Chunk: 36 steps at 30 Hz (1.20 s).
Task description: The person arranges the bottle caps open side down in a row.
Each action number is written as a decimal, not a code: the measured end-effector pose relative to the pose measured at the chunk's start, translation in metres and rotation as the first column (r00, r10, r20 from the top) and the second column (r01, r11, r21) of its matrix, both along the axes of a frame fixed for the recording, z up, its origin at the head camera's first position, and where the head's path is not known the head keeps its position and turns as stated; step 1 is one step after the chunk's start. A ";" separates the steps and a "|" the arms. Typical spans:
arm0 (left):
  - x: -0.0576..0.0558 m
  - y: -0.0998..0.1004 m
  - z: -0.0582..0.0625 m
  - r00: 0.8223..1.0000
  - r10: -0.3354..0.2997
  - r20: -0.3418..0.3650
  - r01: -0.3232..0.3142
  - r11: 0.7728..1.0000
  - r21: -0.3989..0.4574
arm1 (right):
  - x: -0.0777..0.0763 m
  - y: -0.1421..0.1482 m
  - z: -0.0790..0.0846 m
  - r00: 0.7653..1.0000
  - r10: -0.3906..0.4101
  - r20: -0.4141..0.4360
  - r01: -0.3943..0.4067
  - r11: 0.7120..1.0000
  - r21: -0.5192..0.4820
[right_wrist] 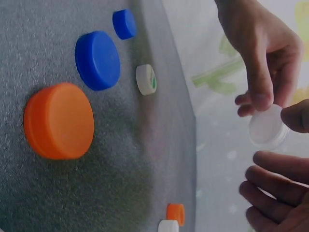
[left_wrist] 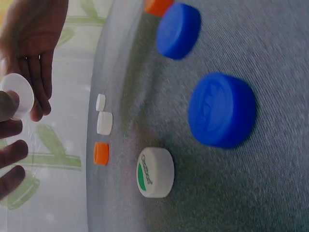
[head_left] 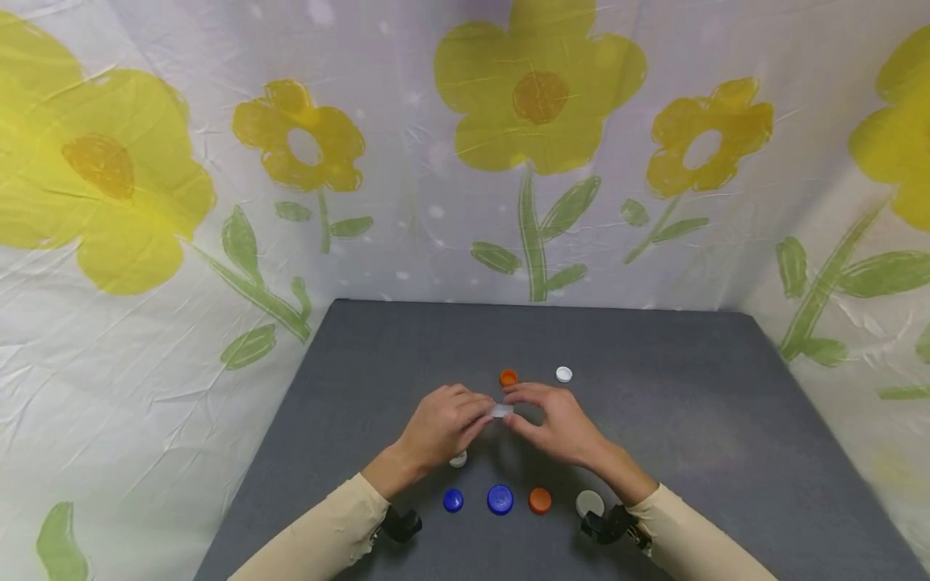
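In the head view my left hand [head_left: 443, 424] pinches a translucent white bottle cap [head_left: 501, 411] above the table. The right wrist view shows the left thumb on the face of this cap [right_wrist: 266, 128], which is tilted up on edge. My right hand [head_left: 559, 428] is beside it, fingers extended and apart, with the thumb close to the cap's rim; whether it touches cannot be told. An orange cap [head_left: 508, 378] lies just beyond the hands. Below the left hand sits a white cap with green print [left_wrist: 155, 172], partly hidden in the head view.
Near the front lie a small blue cap [head_left: 454, 500], a larger blue cap [head_left: 500, 499], an orange cap [head_left: 540, 500] and a grey-white cap [head_left: 589, 504]. Farther back is a white cap [head_left: 563, 374]. Flowered cloth [head_left: 407, 242] surrounds the dark grey table [head_left: 690, 387].
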<state>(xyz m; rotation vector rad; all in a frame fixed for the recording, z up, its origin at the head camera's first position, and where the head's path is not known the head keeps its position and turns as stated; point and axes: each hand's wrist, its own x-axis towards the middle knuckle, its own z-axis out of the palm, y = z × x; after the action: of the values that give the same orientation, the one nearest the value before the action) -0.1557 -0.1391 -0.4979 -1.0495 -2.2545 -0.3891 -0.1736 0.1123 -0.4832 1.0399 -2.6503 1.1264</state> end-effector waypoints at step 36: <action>0.002 -0.004 0.013 0.771 -0.135 0.623 -0.105 0.937 0.334 | -0.002 0.005 -0.013 0.877 0.066 -0.476 -0.082 0.997 -0.013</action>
<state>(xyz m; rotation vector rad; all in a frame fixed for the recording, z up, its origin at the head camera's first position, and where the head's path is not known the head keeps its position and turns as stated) -0.1538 -0.1427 -0.4849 -0.8123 -2.6024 -1.2806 -0.1756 0.1175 -0.4962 1.2330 -2.2124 0.7887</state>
